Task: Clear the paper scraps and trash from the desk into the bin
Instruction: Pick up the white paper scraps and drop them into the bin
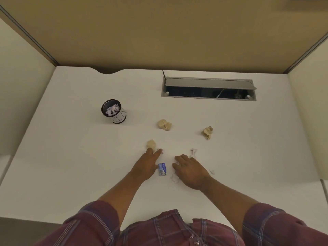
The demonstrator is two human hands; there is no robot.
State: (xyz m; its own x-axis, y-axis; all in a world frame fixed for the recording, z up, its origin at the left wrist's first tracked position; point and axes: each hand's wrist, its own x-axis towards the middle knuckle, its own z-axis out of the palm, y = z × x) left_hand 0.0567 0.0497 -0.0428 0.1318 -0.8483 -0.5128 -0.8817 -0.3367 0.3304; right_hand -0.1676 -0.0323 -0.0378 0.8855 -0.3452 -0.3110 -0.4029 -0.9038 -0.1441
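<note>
The scraps lie loose across the middle of the desk (71,157), scattered where you can rake them together rather than chase each one; the nearest tan paper ball (151,144) sits toward the front edge, and your left hand (145,166) reaches flat along the surface with its fingers spread, their tips touching that ball, nothing gripped yet; a small blue card (162,169) lies between your hands, just beside the left one; your right hand (190,172) rests palm down, fingers loosely apart, over white paper bits (174,178), and whether it pinches any I cannot tell; another white scrap (193,151) lies just past its fingertips; two more tan balls (164,124) (207,132) wait farther back toward the cable slot (209,89); the bin (114,111) stands upright toward the back left, well apart, already holding white scraps, so each handful likely means a reach across.
</note>
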